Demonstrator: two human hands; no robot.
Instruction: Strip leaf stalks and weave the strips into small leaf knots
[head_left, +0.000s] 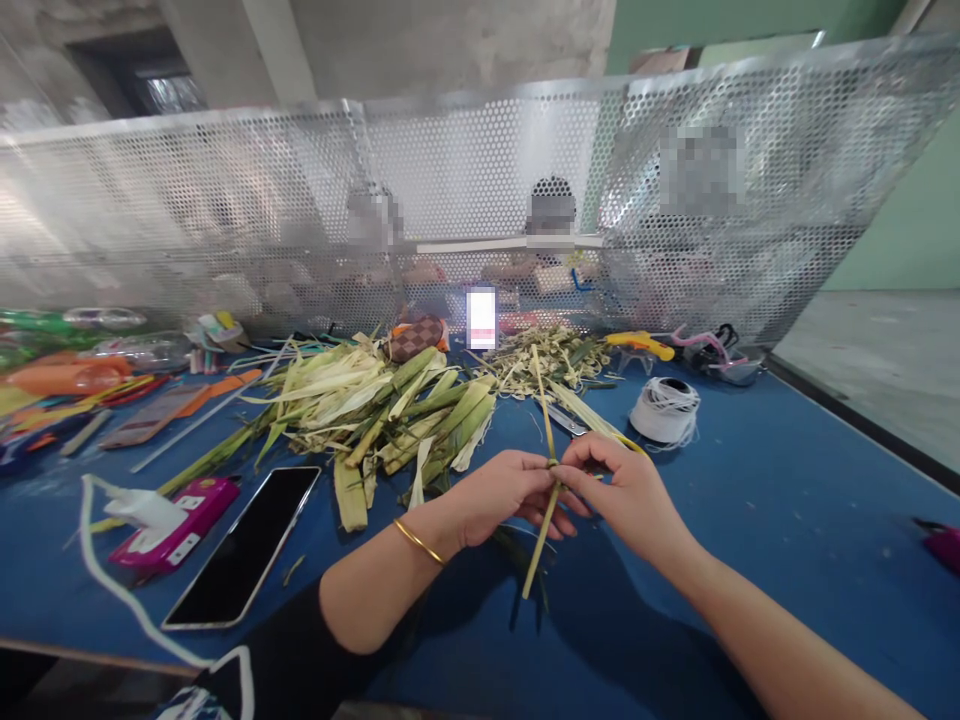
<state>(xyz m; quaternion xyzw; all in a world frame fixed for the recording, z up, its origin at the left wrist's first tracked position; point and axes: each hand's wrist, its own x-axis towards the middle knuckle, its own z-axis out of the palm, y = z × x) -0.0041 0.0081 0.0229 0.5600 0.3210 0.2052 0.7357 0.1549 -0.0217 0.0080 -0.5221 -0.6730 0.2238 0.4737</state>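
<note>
Between my two hands a thin green-yellow leaf strip (pixel 538 555) is held, with one end pointing up and the other hanging down toward me. My left hand (pixel 517 492) pinches it at the middle, near a small knot-like bump. Against the same spot, my right hand (pixel 611 485) has its thumb and forefinger closed on the strip. Behind my hands lie scissors (pixel 564 420), partly hidden by leaf strips. A heap of pale green husk-like leaves (pixel 352 395) spreads to the left, and a pile of shredded scraps (pixel 559 355) sits farther back.
A spool of white string (pixel 665 410) stands at right, near a yellow-handled tool (pixel 641 345). On the left are a black phone (pixel 247 545), a magenta power strip (pixel 176 525) with a white cable, and plastic bottles (pixel 67 375). A perforated metal screen (pixel 480 170) borders the blue table's back, with people behind it.
</note>
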